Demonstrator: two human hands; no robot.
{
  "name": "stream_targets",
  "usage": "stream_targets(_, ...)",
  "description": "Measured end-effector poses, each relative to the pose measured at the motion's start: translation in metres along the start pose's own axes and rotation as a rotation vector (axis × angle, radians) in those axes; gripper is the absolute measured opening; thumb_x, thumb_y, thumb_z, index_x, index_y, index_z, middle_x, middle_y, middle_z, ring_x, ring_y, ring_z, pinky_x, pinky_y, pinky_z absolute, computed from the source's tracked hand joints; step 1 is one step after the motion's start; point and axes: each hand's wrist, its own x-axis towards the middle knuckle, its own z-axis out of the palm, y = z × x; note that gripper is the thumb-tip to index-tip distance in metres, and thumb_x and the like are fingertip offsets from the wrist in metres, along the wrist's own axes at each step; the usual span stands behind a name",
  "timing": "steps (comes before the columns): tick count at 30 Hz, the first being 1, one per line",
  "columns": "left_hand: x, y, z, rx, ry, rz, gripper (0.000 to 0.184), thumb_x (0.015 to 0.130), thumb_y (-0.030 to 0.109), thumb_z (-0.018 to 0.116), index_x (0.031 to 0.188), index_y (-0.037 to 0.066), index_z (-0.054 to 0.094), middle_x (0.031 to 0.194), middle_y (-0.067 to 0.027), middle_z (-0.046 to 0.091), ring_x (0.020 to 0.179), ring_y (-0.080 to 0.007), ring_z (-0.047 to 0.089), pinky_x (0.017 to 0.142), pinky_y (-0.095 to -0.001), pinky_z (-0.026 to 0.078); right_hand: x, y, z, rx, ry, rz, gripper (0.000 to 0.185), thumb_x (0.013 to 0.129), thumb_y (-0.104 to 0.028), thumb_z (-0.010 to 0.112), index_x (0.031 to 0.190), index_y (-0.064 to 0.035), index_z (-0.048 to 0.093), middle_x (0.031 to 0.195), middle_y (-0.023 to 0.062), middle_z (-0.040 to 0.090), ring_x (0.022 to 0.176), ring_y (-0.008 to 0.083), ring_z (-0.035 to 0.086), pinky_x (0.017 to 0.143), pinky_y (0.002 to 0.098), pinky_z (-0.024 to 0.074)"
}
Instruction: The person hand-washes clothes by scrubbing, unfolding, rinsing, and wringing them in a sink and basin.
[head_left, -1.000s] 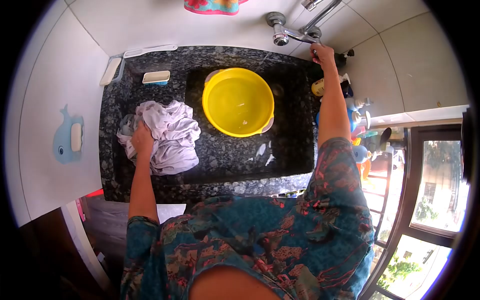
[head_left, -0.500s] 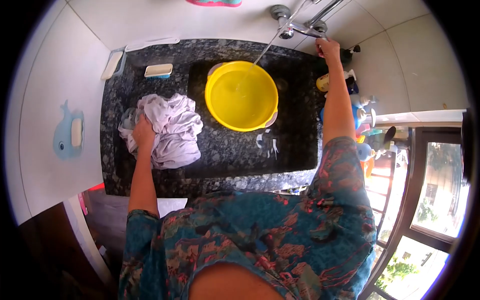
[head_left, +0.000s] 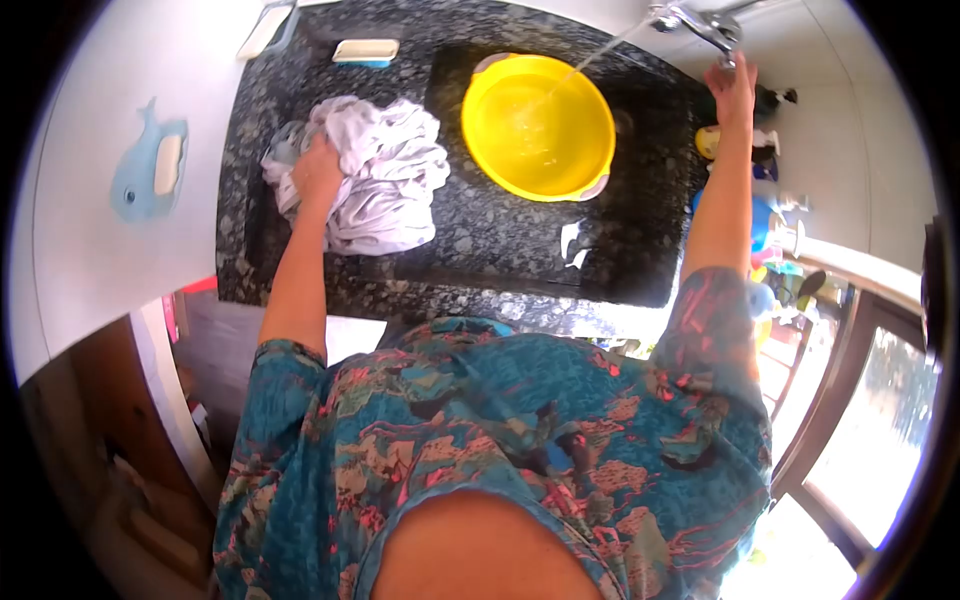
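My left hand point(head_left: 318, 172) is closed on a crumpled pale lilac cloth garment point(head_left: 385, 185) lying on the speckled stone counter, its fingertips partly hidden in the folds. At upper right, my right hand point(head_left: 735, 98) has its fingers around the knob of the chrome faucet point(head_left: 705, 25). A thin stream of water point(head_left: 608, 48) runs slantwise from the faucet into a yellow basin point(head_left: 540, 183). The basin holds water, rippled where the stream lands, and stands in the dark stone sink point(head_left: 650, 210) between my two hands.
A brush point(head_left: 366, 50) lies behind the garment. On the left wall hangs a blue whale-shaped holder point(head_left: 140, 190) with a pale bar. Bottles, among them a blue one point(head_left: 762, 222), line the right side below my forearm. White patches point(head_left: 571, 240) show near the basin.
The view has shifted, so the sink and basin appear higher and further right. My left hand stays on the garment and my right hand at the faucet knob. Water still runs.
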Motion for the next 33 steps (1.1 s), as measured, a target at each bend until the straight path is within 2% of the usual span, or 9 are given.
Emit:
stream_targets(5,-0.001,0.021,-0.03,0.077,-0.123,-0.092,0.025,0.092,0.028,0.042,0.1,0.008,0.053,0.078,-0.0207,0.065,0.075,-0.0406,0.063,0.066,-0.0532,0.047,-0.107,0.19,0.006,-0.398,-0.221,0.43,0.041,0.089,-0.039,0.056,0.109,-0.0039,0.061,0.082,0.0085,0.063,0.074,0.0268,0.062,0.067,0.0401,0.0507)
stream_targets(7,-0.001,0.024,-0.033,0.061,-0.122,-0.111,0.026,0.092,0.029,0.042,0.099,0.007,0.053,0.077,-0.0205,0.065,0.074,-0.0402,0.064,0.066,-0.053,0.047,-0.141,0.289,-0.019,-0.008,-0.379,0.815,0.026,0.087,-0.025,0.059,0.098,-0.0024,0.064,0.086,0.0136,0.065,0.076,0.0273,0.063,0.063,0.0404,0.0505)
stream_targets(10,-0.002,0.028,-0.036,0.044,-0.108,-0.12,0.027,0.092,0.03,0.043,0.097,0.007,0.055,0.077,-0.0197,0.065,0.075,-0.0392,0.064,0.066,-0.0525,0.047,-0.175,0.319,0.055,-0.66,-0.519,0.708,0.025,0.087,-0.022,0.059,0.099,-0.0011,0.065,0.086,0.0114,0.065,0.075,0.023,0.063,0.064,0.0343,0.0512)
stream_targets(13,-0.002,0.031,-0.043,0.015,-0.126,-0.118,0.027,0.092,0.031,0.042,0.096,0.007,0.056,0.078,-0.0193,0.065,0.076,-0.0385,0.063,0.066,-0.0518,0.047,-0.23,0.215,0.175,-0.234,-0.498,0.739,0.029,0.09,-0.027,0.054,0.099,-0.0049,0.068,0.084,0.0082,0.067,0.071,0.0204,0.063,0.064,0.0294,0.051)
stream_targets(19,-0.014,0.027,-0.057,-0.193,0.013,0.236,0.02,0.083,0.021,0.055,0.095,0.006,0.062,0.078,-0.0166,0.063,0.078,-0.0362,0.059,0.066,-0.0484,0.046,-0.225,0.244,0.315,-0.664,-0.627,0.091,0.062,0.086,-0.058,0.046,0.121,-0.0089,0.059,0.115,0.0228,0.06,0.113,0.0347,0.055,0.096,0.0423,0.0419)
stream_targets(25,-0.043,0.015,-0.078,-0.368,0.046,0.151,0.029,0.086,0.026,0.055,0.101,0.002,0.063,0.086,-0.0164,0.061,0.091,-0.0375,0.05,0.086,-0.0458,0.039,-0.302,0.15,0.333,-0.647,-0.77,0.443,0.06,0.085,-0.061,0.042,0.107,-0.0089,0.064,0.113,0.021,0.061,0.109,0.0394,0.054,0.09,0.0446,0.0421)
stream_targets(27,-0.056,0.028,-0.096,-0.57,0.094,0.012,0.029,0.089,0.028,0.054,0.099,0.003,0.061,0.087,-0.0172,0.057,0.089,-0.039,0.048,0.086,-0.047,0.036,-0.333,0.163,0.311,-0.787,-0.805,-0.954,0.037,0.079,-0.034,0.063,0.111,-0.014,0.059,0.108,0.0139,0.06,0.099,0.0367,0.054,0.083,0.0476,0.0437)
stream_targets(28,-0.065,0.034,-0.098,-0.543,0.152,0.004,0.029,0.089,0.029,0.054,0.1,0.003,0.06,0.087,-0.0172,0.056,0.088,-0.0389,0.048,0.085,-0.0472,0.036,-0.362,0.121,0.316,-0.686,-0.718,-0.513,0.041,0.078,-0.036,0.063,0.112,-0.0133,0.06,0.112,0.0131,0.057,0.105,0.036,0.051,0.087,0.0464,0.0408)
stream_targets(33,-0.092,0.034,-0.072,-0.229,0.137,0.086,0.022,0.084,0.025,0.057,0.097,0.007,0.055,0.084,-0.0145,0.052,0.083,-0.035,0.049,0.071,-0.0434,0.035,-0.4,0.149,0.311,-0.761,-0.685,-0.468,0.039,0.077,-0.032,0.063,0.111,-0.0128,0.062,0.111,0.0137,0.055,0.097,0.0346,0.049,0.085,0.0456,0.0394)
